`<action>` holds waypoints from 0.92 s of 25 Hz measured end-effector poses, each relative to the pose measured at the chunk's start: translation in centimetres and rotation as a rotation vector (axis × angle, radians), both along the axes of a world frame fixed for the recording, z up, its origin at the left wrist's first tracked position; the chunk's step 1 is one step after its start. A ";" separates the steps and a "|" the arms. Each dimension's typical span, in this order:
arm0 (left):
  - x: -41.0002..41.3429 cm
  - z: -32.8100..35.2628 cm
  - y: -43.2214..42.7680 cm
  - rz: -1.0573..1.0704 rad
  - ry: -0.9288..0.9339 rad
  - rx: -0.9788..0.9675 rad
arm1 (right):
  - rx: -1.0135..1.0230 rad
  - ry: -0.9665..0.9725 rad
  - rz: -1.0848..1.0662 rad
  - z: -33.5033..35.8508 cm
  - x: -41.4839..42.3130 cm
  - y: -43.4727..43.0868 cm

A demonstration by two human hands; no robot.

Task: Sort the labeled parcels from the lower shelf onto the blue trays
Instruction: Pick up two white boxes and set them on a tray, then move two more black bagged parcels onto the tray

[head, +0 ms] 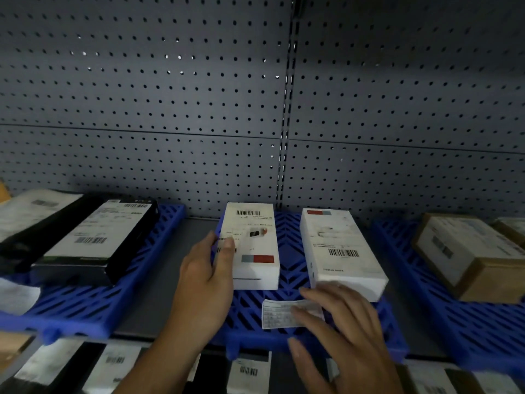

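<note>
Head view shows the left hand (pixel 208 270) holding a white box (pixel 252 251) by its left long edge. The thumb lies on the labelled top and the other fingers are tucked down the side, at the back left of the middle tray (pixel 287 268). A second white box (pixel 341 251) lies alongside toward the tray's right edge, apart from the first. The right hand (pixel 343 334) hovers at the tray's front edge, fingers spread and fairly straight over a paper slip (pixel 284 314) — whether they touch it I cannot tell. More parcels (pixel 250 371) sit on the lower shelf beneath. The held box looks like stiff, light card with a smooth finish — likely to slide, so a hold across both long sides seems safer than a one-sided pinch.
</note>
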State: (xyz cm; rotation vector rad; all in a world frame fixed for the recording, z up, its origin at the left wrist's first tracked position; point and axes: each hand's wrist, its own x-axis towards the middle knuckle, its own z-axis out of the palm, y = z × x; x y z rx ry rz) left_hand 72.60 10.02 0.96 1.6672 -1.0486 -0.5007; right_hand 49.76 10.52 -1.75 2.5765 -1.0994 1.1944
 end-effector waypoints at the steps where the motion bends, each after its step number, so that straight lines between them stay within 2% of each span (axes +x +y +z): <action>1: -0.1 0.1 0.3 0.008 -0.033 -0.022 | 0.011 -0.002 -0.006 0.0 0.1 0.0; 6: -0.4 0.7 2.8 0.038 -0.312 -0.115 | 0.047 -0.066 0.015 0.1 0.0 0.1; 9: -0.1 0.9 5.8 0.062 -0.435 -0.096 | 0.069 -0.081 0.057 0.3 1.5 0.3; 13: 1.8 0.7 10.5 0.139 -0.503 -0.062 | 0.092 -0.082 0.177 0.2 4.9 1.4; 17: 4.9 -0.3 14.3 0.207 -0.458 -0.051 | 0.118 -0.075 0.257 -0.3 8.7 3.8; 23: 11.4 -3.0 18.7 0.173 -0.416 -0.095 | 0.134 -0.053 0.249 -1.3 16.4 8.1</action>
